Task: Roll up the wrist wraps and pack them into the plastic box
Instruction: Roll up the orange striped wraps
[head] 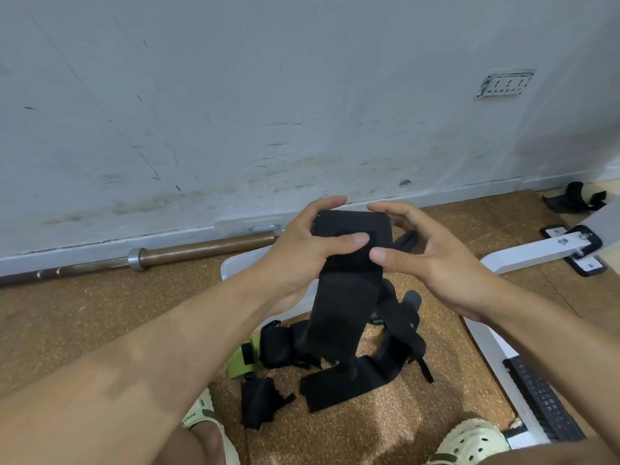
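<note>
A black wrist wrap (349, 297) is held up in front of me, its top rolled and its tail hanging toward the floor. My left hand (302, 250) grips the rolled top, thumb across its front. My right hand (429, 260) sits at the roll's right side with curled fingers, thumb tip touching the fabric. Behind and below my hands lies the clear plastic box (241, 263), mostly hidden. More black wraps (352, 380) lie loose on the floor, along with a rolled black one (258, 404) and a green strap (243, 359).
A barbell (141, 256) lies along the wall's base at left. A white bench frame (536, 253) and a black keyboard (543, 401) are at right. Another black wrap (573, 198) lies at far right. My feet in pale clogs (469, 441) stand on the cork floor.
</note>
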Action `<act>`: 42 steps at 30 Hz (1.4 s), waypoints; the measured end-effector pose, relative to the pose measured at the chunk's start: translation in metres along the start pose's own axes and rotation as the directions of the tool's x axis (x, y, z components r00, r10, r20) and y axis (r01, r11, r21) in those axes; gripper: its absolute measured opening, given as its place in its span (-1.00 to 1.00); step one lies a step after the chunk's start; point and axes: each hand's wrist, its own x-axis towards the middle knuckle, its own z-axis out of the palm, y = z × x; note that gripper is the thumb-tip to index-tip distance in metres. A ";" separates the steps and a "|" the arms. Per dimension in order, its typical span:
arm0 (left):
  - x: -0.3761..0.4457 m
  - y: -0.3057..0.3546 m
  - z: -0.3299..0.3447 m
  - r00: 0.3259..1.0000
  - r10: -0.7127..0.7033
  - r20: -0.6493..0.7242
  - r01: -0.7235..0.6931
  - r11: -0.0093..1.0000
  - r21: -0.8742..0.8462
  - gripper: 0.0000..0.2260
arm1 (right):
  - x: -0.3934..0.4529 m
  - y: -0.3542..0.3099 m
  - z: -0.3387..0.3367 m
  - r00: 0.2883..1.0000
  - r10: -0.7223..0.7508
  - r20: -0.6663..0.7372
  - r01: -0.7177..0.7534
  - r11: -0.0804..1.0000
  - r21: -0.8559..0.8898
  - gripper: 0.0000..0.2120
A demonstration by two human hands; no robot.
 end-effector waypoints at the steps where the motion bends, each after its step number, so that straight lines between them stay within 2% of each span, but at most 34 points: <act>1: 0.000 0.000 0.000 1.000 0.013 0.007 -0.013 1.000 0.009 -0.38 | 0.001 -0.001 0.000 0.999 0.040 0.014 -0.040 0.999 0.026 -0.35; 6: -0.001 0.001 -0.004 0.998 0.042 0.051 -0.046 0.996 0.081 -0.27 | 0.001 -0.001 0.000 0.986 0.133 0.105 -0.150 0.973 0.177 -0.34; 10: 0.000 0.001 -0.002 0.999 0.027 0.041 -0.029 0.998 0.058 -0.27 | 0.002 0.000 0.000 0.998 0.059 0.022 -0.060 0.995 0.078 -0.32; 13: -0.001 0.000 0.000 0.999 -0.036 0.034 0.035 0.999 0.028 -0.38 | 0.002 0.001 0.001 0.999 -0.033 -0.036 0.035 0.998 0.054 -0.31; 15: -0.001 -0.001 0.001 0.996 -0.069 0.062 0.067 0.997 0.027 -0.49 | 0.001 0.001 0.001 0.994 -0.094 -0.056 0.092 0.995 -0.034 -0.31; 17: -0.001 -0.001 0.001 0.993 -0.084 0.081 0.084 0.996 0.009 -0.52 | 0.000 0.001 0.002 0.987 -0.142 -0.070 0.131 0.981 -0.143 -0.30; 19: -0.001 -0.002 0.000 0.995 -0.076 0.071 0.077 0.997 -0.002 -0.53 | 0.000 0.001 0.002 0.986 -0.145 -0.080 0.131 0.978 -0.164 -0.28; 21: 0.000 -0.002 -0.001 0.997 -0.055 0.054 0.056 0.998 -0.019 -0.51 | 0.000 0.000 0.001 0.992 -0.106 -0.068 0.100 0.991 -0.089 -0.28; 25: 0.001 -0.004 -0.002 0.999 -0.006 0.032 0.006 1.000 0.005 -0.44 | 0.002 -0.003 -0.001 0.998 0.064 -0.001 -0.062 0.977 0.204 -0.40; 28: 0.002 -0.005 -0.005 0.999 -0.002 0.041 0.001 1.000 0.013 -0.41 | 0.003 -0.002 0.002 0.988 0.143 0.050 -0.151 0.947 0.285 -0.49; 30: 0.002 -0.004 -0.005 0.999 -0.003 0.046 0.002 1.000 0.019 -0.42 | 0.003 -0.001 0.002 0.989 0.145 0.039 -0.150 0.950 0.274 -0.50; 34: 0.000 -0.002 -0.001 0.999 -0.012 0.052 0.013 1.000 -0.014 -0.43 | 0.004 0.002 -0.001 0.997 0.069 -0.037 -0.059 0.973 0.224 -0.49; 38: -0.002 0.003 0.002 0.997 -0.061 0.050 0.063 0.997 -0.042 -0.43 | 0.002 0.004 0.000 0.990 -0.085 -0.111 0.087 0.996 0.006 -0.47; 42: -0.002 0.006 0.004 0.996 -0.088 -0.002 0.088 0.992 -0.092 -0.58 | -0.001 0.004 0.002 0.988 -0.131 -0.079 0.128 0.991 -0.042 -0.45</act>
